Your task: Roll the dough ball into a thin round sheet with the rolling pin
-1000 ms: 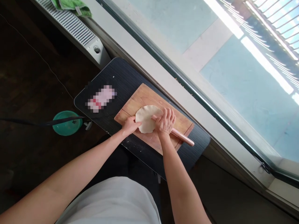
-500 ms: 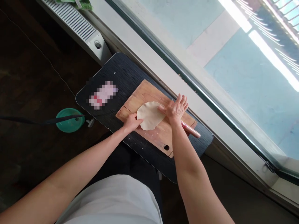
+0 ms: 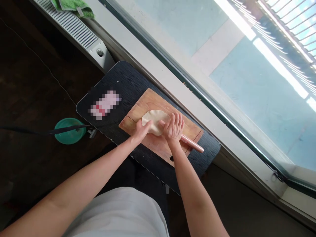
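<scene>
A pale round of dough point(image 3: 155, 118) lies on a wooden cutting board point(image 3: 148, 102) on a small black table point(image 3: 128, 82). My left hand point(image 3: 141, 130) pinches the near left edge of the dough with closed fingers. My right hand point(image 3: 174, 127) lies flat, fingers stretched, on a pink rolling pin point(image 3: 192, 144) that rests across the near part of the dough. The pin's right end sticks out toward the board's right corner.
A blurred pink packet point(image 3: 105, 104) lies on the table's left part. A green dish point(image 3: 69, 131) with a dark strap over it sits on the dark floor at left. A radiator point(image 3: 74, 28) with a green cloth point(image 3: 74, 6) and a window frame point(image 3: 197, 95) run behind the table.
My right hand has pulled the rolling pin back toward me over the dough after pushing it away. My left hand has shifted along the dough's edge and turned it slightly.
</scene>
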Available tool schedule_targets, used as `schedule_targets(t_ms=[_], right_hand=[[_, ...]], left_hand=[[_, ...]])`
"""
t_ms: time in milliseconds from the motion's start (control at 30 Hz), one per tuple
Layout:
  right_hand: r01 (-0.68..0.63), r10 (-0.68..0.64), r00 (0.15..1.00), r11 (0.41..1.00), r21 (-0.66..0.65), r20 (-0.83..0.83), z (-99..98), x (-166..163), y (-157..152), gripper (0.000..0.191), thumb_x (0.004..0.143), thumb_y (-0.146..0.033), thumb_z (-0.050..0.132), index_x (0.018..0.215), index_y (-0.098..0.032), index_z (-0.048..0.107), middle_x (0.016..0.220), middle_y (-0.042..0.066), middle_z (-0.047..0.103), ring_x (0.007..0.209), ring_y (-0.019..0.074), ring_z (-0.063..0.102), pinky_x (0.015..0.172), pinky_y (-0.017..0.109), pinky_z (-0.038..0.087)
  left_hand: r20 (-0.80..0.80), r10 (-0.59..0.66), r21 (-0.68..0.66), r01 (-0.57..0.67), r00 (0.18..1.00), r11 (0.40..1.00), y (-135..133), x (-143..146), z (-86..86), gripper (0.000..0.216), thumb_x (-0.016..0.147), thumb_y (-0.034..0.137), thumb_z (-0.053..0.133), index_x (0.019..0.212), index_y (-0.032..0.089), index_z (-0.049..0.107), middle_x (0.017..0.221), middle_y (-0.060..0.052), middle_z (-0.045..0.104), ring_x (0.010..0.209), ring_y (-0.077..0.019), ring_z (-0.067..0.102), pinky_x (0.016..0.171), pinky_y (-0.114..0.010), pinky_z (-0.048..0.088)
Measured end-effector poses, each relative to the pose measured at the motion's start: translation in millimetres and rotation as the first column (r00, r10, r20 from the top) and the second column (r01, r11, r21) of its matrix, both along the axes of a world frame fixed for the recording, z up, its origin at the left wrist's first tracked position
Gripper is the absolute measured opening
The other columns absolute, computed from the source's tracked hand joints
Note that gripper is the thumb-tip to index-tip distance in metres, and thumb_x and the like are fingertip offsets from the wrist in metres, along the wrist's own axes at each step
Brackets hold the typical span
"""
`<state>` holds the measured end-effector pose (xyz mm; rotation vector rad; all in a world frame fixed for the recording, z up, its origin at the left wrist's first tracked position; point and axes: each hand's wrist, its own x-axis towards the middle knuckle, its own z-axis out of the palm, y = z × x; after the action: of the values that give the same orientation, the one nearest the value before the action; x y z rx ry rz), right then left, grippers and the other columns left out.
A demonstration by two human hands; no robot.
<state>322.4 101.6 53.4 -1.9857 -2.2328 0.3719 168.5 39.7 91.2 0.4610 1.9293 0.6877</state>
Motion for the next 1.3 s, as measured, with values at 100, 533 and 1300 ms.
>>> schedule_targets(t_ms=[100, 533, 1300], right_hand=[[0.041, -0.041, 0.999, 0.999, 0.012, 0.003, -2.1, 1.4, 4.8, 0.052, 0.094, -0.026, 0.032, 0.144, -0.012, 0.043, 0.152, 0.017, 0.04, 0.147, 0.028, 0.025, 0.118, 0.056, 0.022], [0.082, -0.082, 0.997, 0.996, 0.021, 0.001, -1.5, -2.0, 11.4, 0.054, 0.095, -0.025, 0.032, 0.146, -0.01, 0.039, 0.155, 0.019, 0.036, 0.148, 0.029, 0.023, 0.118, 0.056, 0.022], [-0.001, 0.001, 1.0, 0.999, 0.034, -0.016, -8.4, -0.2, 14.7, 0.052, 0.096, -0.026, 0.032, 0.144, -0.009, 0.042, 0.152, 0.02, 0.039, 0.147, 0.0294, 0.026, 0.117, 0.055, 0.024]], left_hand=[[0.01, -0.072, -0.051, 0.072, 0.997, 0.996, 2.2, 5.2, -1.5, 0.031, 0.07, 0.017, 0.068, 0.101, 0.013, 0.066, 0.096, -0.008, 0.073, 0.088, -0.0203, 0.068, 0.073, -0.026, 0.052], [-0.014, 0.026, -0.068, -0.027, 1.0, 0.997, 10.9, -12.9, -4.0, 0.032, 0.071, 0.026, 0.068, 0.1, 0.011, 0.066, 0.095, -0.01, 0.072, 0.085, -0.0215, 0.068, 0.067, -0.026, 0.052], [0.039, 0.127, -0.012, -0.127, 0.991, 0.992, 23.2, -2.6, 0.2, 0.024, 0.065, 0.014, 0.071, 0.089, 0.013, 0.071, 0.088, -0.006, 0.075, 0.086, -0.0215, 0.07, 0.069, -0.025, 0.053]])
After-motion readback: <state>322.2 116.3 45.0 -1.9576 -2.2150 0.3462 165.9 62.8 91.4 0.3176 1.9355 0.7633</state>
